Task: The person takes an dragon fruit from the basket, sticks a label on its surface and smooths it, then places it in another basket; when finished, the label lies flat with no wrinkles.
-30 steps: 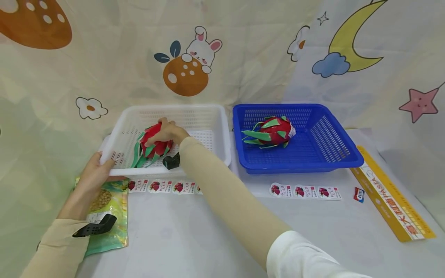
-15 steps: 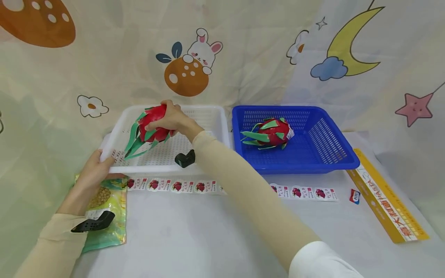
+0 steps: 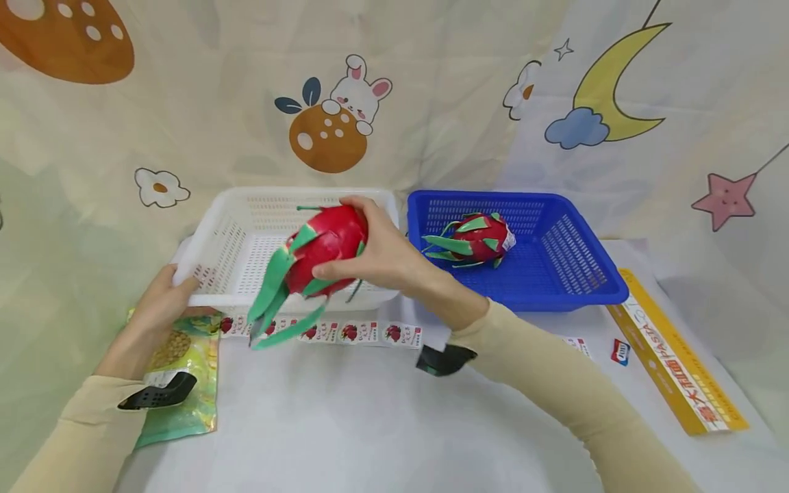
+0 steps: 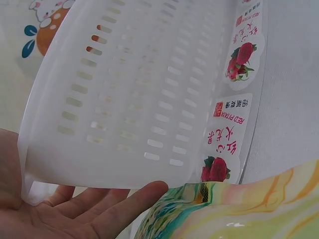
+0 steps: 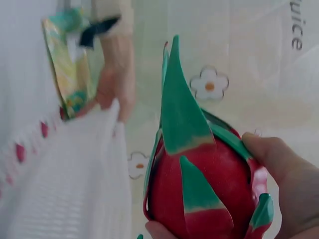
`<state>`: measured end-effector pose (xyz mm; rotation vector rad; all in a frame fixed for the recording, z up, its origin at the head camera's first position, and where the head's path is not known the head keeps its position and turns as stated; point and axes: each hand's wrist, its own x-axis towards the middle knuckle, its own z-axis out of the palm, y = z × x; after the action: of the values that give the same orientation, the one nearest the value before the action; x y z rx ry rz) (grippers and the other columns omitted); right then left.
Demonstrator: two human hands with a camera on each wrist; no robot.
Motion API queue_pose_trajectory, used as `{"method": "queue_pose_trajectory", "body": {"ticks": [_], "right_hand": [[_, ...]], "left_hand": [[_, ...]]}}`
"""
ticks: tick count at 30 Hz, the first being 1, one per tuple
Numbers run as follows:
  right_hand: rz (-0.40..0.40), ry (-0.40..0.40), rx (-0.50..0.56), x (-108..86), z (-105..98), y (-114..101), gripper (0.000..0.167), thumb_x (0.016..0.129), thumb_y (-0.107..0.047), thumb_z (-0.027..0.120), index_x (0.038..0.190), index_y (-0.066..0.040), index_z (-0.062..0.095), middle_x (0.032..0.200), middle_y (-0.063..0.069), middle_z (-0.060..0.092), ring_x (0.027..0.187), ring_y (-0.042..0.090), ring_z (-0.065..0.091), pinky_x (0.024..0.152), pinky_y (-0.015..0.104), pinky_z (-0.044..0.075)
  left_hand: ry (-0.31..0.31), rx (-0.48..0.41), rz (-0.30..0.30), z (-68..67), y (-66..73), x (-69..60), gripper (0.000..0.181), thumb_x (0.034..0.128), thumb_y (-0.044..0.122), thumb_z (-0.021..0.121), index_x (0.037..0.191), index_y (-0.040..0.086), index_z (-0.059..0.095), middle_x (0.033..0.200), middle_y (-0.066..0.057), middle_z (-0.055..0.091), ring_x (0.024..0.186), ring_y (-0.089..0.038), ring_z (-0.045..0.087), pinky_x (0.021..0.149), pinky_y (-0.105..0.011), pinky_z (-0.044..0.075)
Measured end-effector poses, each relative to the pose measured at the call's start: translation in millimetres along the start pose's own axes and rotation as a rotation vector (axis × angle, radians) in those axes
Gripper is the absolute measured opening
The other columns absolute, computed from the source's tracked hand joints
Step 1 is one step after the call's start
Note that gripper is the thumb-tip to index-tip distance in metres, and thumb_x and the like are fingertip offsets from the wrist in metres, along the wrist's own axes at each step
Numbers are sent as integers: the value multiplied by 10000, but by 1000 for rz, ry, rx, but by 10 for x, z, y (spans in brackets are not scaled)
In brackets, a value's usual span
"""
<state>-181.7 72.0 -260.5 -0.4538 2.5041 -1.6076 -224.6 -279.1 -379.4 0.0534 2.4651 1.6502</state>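
Note:
A red dragon fruit (image 3: 327,246) with long green scales is in my right hand (image 3: 388,250), thumb and fingers curled round its end. It hangs above the front edge of the white basket (image 3: 231,300), its scales pointing down and left. The right wrist view shows the same dragon fruit (image 5: 204,189) close up. At the front left corner of that basket, my left hand (image 3: 163,294) grips the rim; in the left wrist view its fingers (image 4: 124,209) lie against the outer wall. A second dragon fruit (image 3: 474,239) with a white label lies in the blue basket (image 3: 518,301).
Under my left forearm lies a green and yellow food bag (image 3: 185,397). Strips of dragon fruit stickers (image 3: 351,333) run along the table in front of the baskets. At the right are a small red and blue packet (image 3: 620,352) and a long yellow pasta box (image 3: 678,363).
My right hand has lifted the dragon fruit out of the white basket and carried it right and toward me. The left hand keeps its grip on the rim.

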Motion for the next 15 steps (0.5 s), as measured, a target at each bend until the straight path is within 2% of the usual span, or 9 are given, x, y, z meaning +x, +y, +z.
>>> {"method": "queue_pose_trajectory", "body": {"ticks": [4,8,11,15], "right_hand": [[57,34,-17,-556,25,284,950,709,-290,840,1472,-220,279,1395,5,414,1279,214,443,873,402,562],[161,55,20,-1026,107,619,976,668,-295,867,1464,-235,305,1415,25,401,1294,270,437,895,444,552],[245,76,54,-1302,154,833,994,642,-298,882,1457,-233,317,1409,39,404,1296,298,429,880,459,558],[330,104,66,-1565,178,1020,1003,610,-293,896,1440,-235,336,1387,31,417,1294,298,421,846,445,573]], "left_hand": [[3,-13,3,-14,-2,6,555,1036,171,262,1452,-145,77,1390,-335,333,804,19,637,715,-336,593],[8,4,8,-17,-9,-8,548,1036,172,254,1445,-153,88,1375,-328,341,806,21,635,694,-329,593],[7,13,21,-12,-15,-12,546,1036,169,257,1450,-149,96,1365,-311,360,821,17,640,687,-333,593],[8,10,25,-7,-14,-2,546,1033,165,271,1451,-142,100,1329,-289,389,819,4,650,695,-351,595]]}}
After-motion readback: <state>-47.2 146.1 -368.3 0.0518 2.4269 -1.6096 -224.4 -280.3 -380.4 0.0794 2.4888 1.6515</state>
